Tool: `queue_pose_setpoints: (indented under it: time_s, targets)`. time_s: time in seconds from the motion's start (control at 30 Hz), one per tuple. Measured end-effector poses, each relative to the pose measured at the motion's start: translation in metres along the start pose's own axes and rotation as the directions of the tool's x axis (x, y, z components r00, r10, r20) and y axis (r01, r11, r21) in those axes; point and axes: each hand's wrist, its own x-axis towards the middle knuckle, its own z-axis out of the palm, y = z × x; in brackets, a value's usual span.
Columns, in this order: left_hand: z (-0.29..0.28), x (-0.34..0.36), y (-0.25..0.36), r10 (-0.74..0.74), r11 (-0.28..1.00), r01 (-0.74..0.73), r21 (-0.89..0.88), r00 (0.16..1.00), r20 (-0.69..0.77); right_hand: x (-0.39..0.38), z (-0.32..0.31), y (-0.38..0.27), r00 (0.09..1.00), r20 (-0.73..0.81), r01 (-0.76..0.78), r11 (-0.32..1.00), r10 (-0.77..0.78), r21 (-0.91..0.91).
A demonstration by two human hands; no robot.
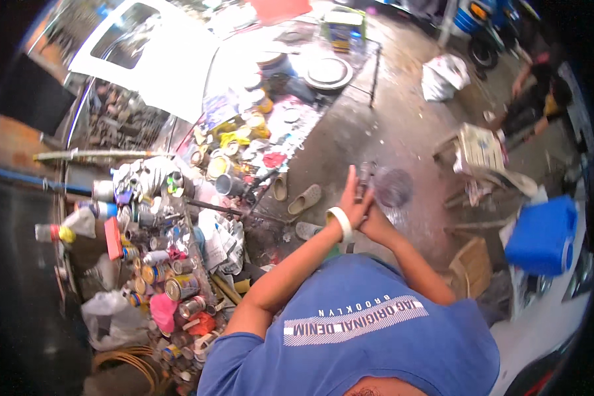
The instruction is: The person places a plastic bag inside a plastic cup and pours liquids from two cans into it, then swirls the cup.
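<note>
In front of my body, my left hand [354,203] and my right hand [376,223] come together around a blurred grey metal tool, which looks like a spray gun [361,187]. A see-through round cup [393,187] shows just right of it and seems to be attached. One finger of my left hand points up along the tool, while the other fingers curl by the handle. My right hand closes around its lower part, its fingers partly hidden. There is a pale wristband [340,224] on my left wrist.
To the left, a table [310,129] bears several paint cans, and a shelf of cans [181,287] stands nearer. Clogs [305,198] lie on the floor. At right are a plastic stool [480,148], a blue jerrycan [541,235] and a cardboard box [472,267]. Another person [538,99] sits farther right.
</note>
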Motion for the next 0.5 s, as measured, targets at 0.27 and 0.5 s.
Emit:
queue_pose_setpoints:
  time_s: [0.27,0.5]
  targets:
    - [-0.087,0.044,0.103,-0.142,0.909,0.126,0.397,0.99,0.011,0.098,0.029,-0.052,0.936,-0.116,0.329,0.944,-0.331,-0.041]
    - [-0.197,-0.028,0.116,0.041,0.938,0.027,0.347,0.982,-0.186,0.167,0.053,-0.154,0.958,0.28,-0.051,0.997,0.065,-0.056]
